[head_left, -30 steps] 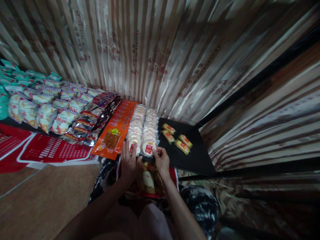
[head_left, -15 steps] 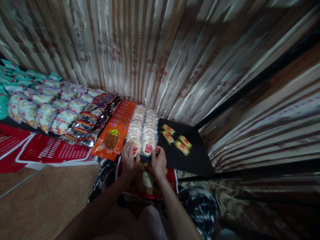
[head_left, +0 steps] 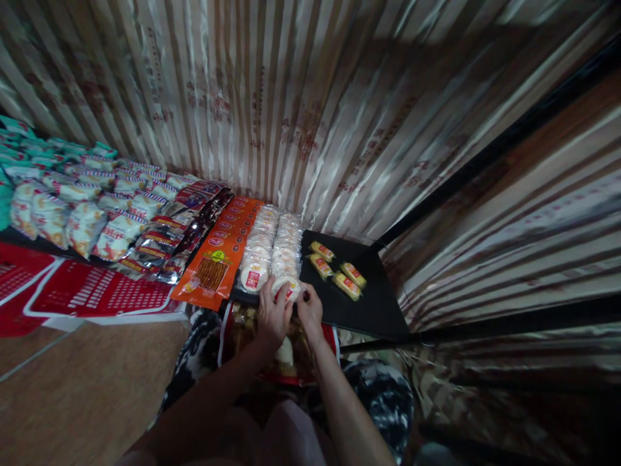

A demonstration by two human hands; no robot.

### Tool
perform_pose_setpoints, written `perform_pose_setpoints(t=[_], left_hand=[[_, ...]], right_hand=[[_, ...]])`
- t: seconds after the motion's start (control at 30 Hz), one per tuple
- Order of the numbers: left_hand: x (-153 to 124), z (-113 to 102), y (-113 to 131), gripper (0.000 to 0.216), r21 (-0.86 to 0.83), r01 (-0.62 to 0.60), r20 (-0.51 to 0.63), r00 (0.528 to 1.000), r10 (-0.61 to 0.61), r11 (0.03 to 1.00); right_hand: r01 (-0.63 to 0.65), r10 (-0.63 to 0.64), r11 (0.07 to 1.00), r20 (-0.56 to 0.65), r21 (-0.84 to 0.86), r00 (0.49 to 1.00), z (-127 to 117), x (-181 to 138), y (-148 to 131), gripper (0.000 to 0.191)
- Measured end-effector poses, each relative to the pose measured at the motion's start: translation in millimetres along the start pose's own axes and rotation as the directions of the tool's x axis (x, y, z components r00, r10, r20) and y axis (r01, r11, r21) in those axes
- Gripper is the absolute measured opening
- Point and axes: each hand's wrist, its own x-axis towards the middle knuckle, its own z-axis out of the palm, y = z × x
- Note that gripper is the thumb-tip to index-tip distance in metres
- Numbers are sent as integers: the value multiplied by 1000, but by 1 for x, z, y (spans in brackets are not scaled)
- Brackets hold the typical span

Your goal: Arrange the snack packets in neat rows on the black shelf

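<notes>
Two overlapping columns of round white rice crackers in clear wrappers lie on a black board (head_left: 383, 304). At the front of the right column is a wrapped rice cracker (head_left: 291, 285) with a red and yellow label. My left hand (head_left: 273, 316) has its fingers closed over this pack's near left side. My right hand (head_left: 310, 312) pinches the wrapper at its right edge. In the left column, the front wrapped rice cracker (head_left: 253, 278) lies label up, untouched. Under my wrists, a red-edged bag (head_left: 297, 366) of wrapped snacks rests on my lap.
Several small yellow packets (head_left: 347, 285) lie on the board to the right. Left of the crackers are an orange snack bag (head_left: 220, 249), dark shiny packets (head_left: 167, 236) and white snack bags (head_left: 119, 233). A striped curtain (head_left: 242, 97) hangs behind; black bars (head_left: 466, 155) cross the right side.
My left hand has moved right, from the left column's front cracker to the right column's front one. My right hand stays at that pack's right edge. The view has shifted slightly.
</notes>
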Motion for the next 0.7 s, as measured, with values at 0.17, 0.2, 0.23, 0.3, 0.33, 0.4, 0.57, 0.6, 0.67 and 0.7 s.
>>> perform_pose_setpoints(t=[0.17, 0.2, 0.23, 0.3, 0.33, 0.4, 0.57, 0.6, 0.67, 0.7], left_hand=[[-5, 8, -5, 41, 39, 44, 2, 999, -44, 998], [-6, 10, -6, 43, 46, 46, 4, 999, -47, 998], [-6, 10, -7, 43, 51, 45, 4, 999, -46, 998], [-7, 11, -9, 41, 59, 35, -1, 999, -35, 998], [-8, 11, -10, 40, 58, 23, -2, 1000, -22, 998], [-10, 9, -14, 39, 46, -15, 1, 1000, 15, 999], [-7, -5, -27, 39, 63, -84, 11, 996, 83, 994], [-4, -8, -30, 39, 91, -59, -4, 998, 60, 994], [5, -14, -37, 40, 153, 27, -50, 999, -19, 988], [11, -16, -40, 42, 180, 67, -65, 996, -56, 981]], right_hand=[[-52, 50, 974, 17, 219, 999, -2, -7, -1, 40], [-27, 29, 978, -6, 209, 1000, -2, -10, -2, 41], [23, -17, 984, -38, 175, 999, -2, -14, -3, 42], [176, -172, 983, -89, 47, 981, -1, -22, -4, 42], [259, -261, 965, -94, -35, 961, 0, -25, -4, 41], [392, -408, 900, -48, -190, 912, 2, -30, -3, 39], [493, -488, 796, 110, -352, 866, 5, -28, -2, 52], [492, -484, 791, 121, -364, 867, 6, -27, -2, 54], [482, -474, 788, 123, -383, 872, 8, -27, -5, 57], [474, -468, 789, 117, -391, 876, 9, -27, -7, 58]])
